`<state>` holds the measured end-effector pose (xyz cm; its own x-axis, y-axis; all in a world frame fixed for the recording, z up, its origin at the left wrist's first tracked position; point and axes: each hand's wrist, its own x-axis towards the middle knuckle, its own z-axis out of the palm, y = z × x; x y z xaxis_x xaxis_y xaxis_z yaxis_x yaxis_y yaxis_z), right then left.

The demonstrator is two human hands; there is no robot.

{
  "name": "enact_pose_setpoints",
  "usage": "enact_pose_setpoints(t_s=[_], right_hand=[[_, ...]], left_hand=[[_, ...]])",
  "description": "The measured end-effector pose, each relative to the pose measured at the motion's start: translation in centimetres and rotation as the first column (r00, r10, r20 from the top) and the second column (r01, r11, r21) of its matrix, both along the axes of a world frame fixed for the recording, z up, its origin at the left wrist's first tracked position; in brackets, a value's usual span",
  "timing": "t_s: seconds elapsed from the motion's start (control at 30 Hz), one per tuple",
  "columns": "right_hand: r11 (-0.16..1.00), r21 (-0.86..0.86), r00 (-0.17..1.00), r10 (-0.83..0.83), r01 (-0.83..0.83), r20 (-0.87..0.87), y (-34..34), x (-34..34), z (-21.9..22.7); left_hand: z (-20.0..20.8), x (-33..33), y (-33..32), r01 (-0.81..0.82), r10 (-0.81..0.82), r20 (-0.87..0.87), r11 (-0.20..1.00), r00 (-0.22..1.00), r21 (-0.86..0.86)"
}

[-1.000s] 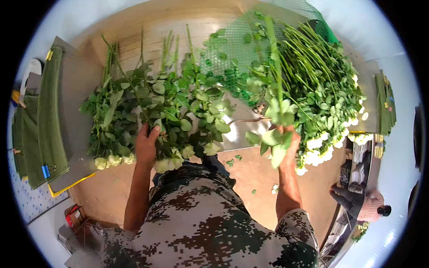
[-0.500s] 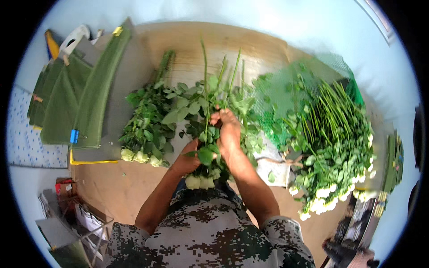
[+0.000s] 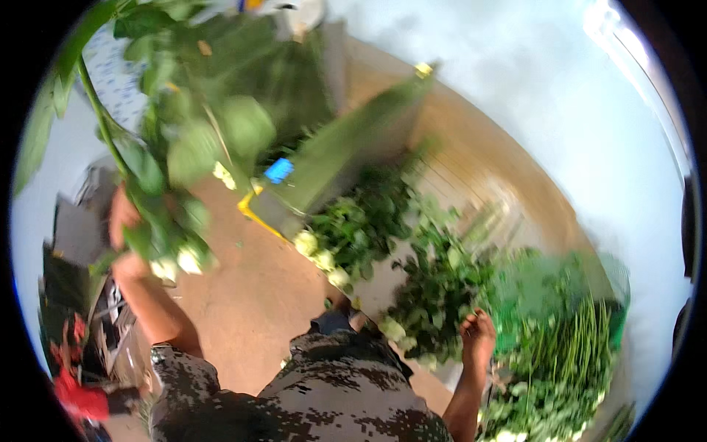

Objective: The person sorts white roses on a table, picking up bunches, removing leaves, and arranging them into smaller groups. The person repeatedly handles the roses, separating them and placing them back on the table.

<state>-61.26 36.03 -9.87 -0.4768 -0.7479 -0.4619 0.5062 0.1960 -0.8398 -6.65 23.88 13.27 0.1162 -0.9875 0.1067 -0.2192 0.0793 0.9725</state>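
Note:
My left hand is raised at the left and grips a bunch of white-budded flower stems whose leafy tops rise toward the upper left. My right hand rests low at the right on the leafy flowers lying on the brown table, fingers apart and holding nothing. More white buds lie in a row along the table's middle. The picture is blurred by motion.
A large heap of green stems with white flowers lies at the far right on green netting. Folded green sheets with a blue clip sit at the back. Shelving and red items stand at the lower left.
The view has swung left. My left hand lifted a bunch of stems off the table and up to the left. My right hand let go of it and moved right onto the lying flowers.

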Motion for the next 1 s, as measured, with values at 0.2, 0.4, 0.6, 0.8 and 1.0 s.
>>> enact_pose_setpoints(t_s=[0.2,0.4,0.6,0.8,1.0], right_hand=[[0.976,0.2,0.994,-0.065,0.081,-0.084,3.0,-2.0,-4.4],[0.954,0.255,0.97,-0.104,0.16,-0.221,6.6,-2.3,-6.3],[0.923,0.381,0.731,0.219,0.061,-0.646,7.0,-2.2,-11.9],[0.881,0.466,0.423,0.393,0.081,-0.817,3.1,-0.6,-11.3],[0.861,0.496,0.423,0.411,0.112,-0.808,0.2,1.3,-6.8]], left_hand=[[-8.3,8.6,-17.4,0.13,0.051,0.709,0.972,0.704,-0.198],[-16.0,3.7,-23.8,0.055,0.08,0.703,0.984,0.706,-0.168],[-12.9,6.8,-9.0,-0.474,0.741,0.202,0.588,0.64,-0.656],[-18.1,-16.8,5.8,-0.069,0.102,0.051,0.893,0.993,-0.445],[-24.8,-29.9,4.0,0.613,-0.616,0.395,0.776,0.681,0.152]])
